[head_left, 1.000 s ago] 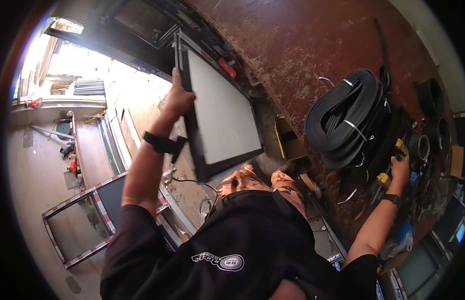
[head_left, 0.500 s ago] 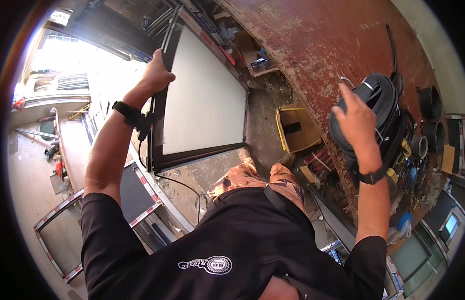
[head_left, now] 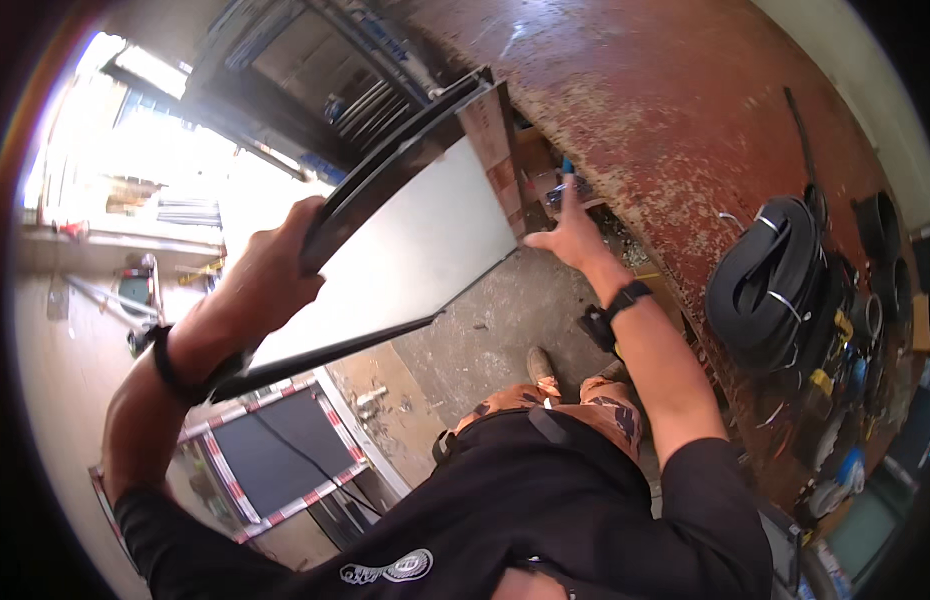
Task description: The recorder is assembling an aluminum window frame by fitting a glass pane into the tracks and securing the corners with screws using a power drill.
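My left hand (head_left: 263, 268) is closed around the black edge of a framed white panel (head_left: 405, 250), which is held up and tilted off to my left. A patterned strip (head_left: 493, 150) runs along the panel's far right end. Beside that end, my right hand (head_left: 573, 238) is open with its thumb and fingers apart. Its thumb is close to the panel's edge, and I cannot tell whether it touches.
A worn red-brown workbench (head_left: 605, 90) spans the right side. On it lies a tied coil of black strip (head_left: 760, 280), with rolls and tools beyond. Dark frames (head_left: 285, 70) stand at the far left. Another framed panel (head_left: 285, 450) with red-and-white edging rests at lower left.
My right hand has moved left from over the black coil to beside the panel's end. The panel has been turned and raised by my left hand, now nearer.
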Available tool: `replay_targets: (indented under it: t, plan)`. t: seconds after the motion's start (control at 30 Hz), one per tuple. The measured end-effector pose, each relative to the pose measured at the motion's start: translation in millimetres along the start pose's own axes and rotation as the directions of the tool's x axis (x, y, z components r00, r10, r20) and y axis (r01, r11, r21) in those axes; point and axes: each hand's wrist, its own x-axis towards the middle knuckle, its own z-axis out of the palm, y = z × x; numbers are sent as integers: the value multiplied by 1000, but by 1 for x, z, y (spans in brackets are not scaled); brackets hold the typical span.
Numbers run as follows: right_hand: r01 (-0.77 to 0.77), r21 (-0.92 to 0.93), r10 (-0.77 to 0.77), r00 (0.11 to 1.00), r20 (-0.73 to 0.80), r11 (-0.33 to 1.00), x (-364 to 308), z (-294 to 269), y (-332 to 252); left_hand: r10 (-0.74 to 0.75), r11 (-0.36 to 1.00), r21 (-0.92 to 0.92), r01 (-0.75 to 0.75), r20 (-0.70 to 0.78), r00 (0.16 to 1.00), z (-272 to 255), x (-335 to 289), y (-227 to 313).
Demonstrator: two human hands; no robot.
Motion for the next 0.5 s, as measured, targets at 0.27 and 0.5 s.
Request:
replay_targets:
  t: [0.27, 0.5]
  plan:
    - [-190, 868, -160, 943, 291, 459, 40, -24, -27, 130, 982, 120, -148, 147, 981, -28, -5, 76]
    - [130, 723, -180, 984, -7, 679, 32, -23, -29, 208, 978, -47, -203, 196, 958, -13, 30, 28]
